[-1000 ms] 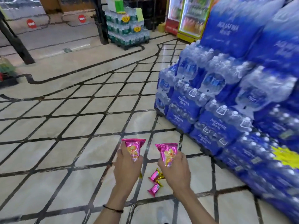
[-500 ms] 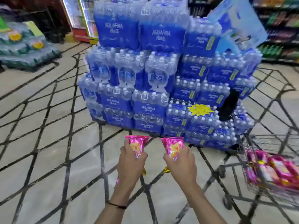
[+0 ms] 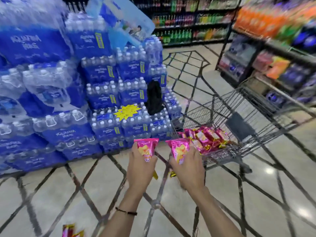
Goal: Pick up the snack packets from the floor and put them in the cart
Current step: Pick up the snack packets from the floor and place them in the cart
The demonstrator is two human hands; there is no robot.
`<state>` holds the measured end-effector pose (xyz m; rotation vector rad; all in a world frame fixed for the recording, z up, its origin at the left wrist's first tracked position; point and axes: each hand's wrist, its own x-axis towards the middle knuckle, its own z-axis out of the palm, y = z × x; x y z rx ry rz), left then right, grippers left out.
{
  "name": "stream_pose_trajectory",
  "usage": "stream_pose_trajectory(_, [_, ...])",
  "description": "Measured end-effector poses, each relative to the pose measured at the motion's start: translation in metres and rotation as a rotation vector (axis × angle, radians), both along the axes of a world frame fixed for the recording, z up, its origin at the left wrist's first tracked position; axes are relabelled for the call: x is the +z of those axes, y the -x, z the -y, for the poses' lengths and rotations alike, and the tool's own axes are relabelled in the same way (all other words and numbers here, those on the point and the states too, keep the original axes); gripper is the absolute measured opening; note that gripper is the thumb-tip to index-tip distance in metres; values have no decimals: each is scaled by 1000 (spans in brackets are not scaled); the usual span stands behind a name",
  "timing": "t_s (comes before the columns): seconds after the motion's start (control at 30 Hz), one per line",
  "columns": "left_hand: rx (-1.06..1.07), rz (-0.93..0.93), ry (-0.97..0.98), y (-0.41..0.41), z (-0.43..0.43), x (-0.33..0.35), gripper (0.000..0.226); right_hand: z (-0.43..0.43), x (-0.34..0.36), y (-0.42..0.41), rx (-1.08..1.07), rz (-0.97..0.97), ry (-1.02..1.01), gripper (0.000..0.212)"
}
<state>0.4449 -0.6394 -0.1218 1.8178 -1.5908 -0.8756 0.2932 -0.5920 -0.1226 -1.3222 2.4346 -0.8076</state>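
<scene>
**A pink packet in each hand, just short of the cart**

The fingers (image 3: 134,147) of the left hand (image 3: 140,170) are curled round one snack packet (image 3: 145,147), and the right hand (image 3: 188,170) grips a second packet (image 3: 179,148) the same way. Both hands are seen from the back. Each packet stands roughly upright in its grip, long axis running up and away from the person. The wide, sealed pink end is on top, the body narrows into the fist, and a yellow tail pokes out below. The two packets sit side by side, apart, above the tiled floor (image 3: 51,194).

Just right of the right hand stands the wire cart (image 3: 242,106). Its basket holds a heap of matching pink packets (image 3: 205,137), bunched at the end nearest the hands. The held packets are outside the basket.

More packets (image 3: 71,230) lie on the floor at the lower edge of the view, left of the left forearm. Stacked packs of water bottles (image 3: 102,93) rise to the left, and blurred drink shelves (image 3: 188,23) stand behind.
</scene>
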Motion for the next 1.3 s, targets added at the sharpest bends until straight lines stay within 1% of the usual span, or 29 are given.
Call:
stream_pose_trajectory(0.13, [-100, -6, -39, 76, 15, -4, 82, -1, -6, 73, -108, -3, -22, 83])
stream_pose_trajectory(0.4, [-233, 0, -92, 182, 67, -30, 76, 33, -31, 170, -240, 10, -93, 72])
stream_pose_trajectory(0.5, [-263, 26, -128, 220, 101, -43, 82, 61, -44, 205, -263, 5, -124, 69])
stream_pose_trajectory(0.6, [-277, 36, -148, 252, 136, -52, 83, 93, -51, 238, -260, 8, -181, 71])
stream_pose_trajectory(0.73, [-302, 50, -189, 288, 175, -62, 87, 130, -58, 277, -274, 15, -224, 63])
stream_pose_trajectory(0.83, [-332, 95, -218, 315, 201, -69, 93, 155, -68, 307, -274, 25, -273, 62])
stream_pose_trajectory(1.0, [-296, 93, -267, 351, 223, -93, 94, 193, -89, 358, -216, 37, -331, 74])
stream_pose_trajectory(1.13, [-170, 114, -329, 384, 236, -120, 97, 223, -121, 406, -120, 58, -375, 82])
stream_pose_trajectory(1.23, [-42, 140, -359, 409, 247, -144, 99, 242, -148, 445, -25, 49, -431, 82])
stream_pose_trajectory(1.3, [39, 150, -387, 423, 252, -159, 98, 253, -163, 469, 21, 44, -467, 77])
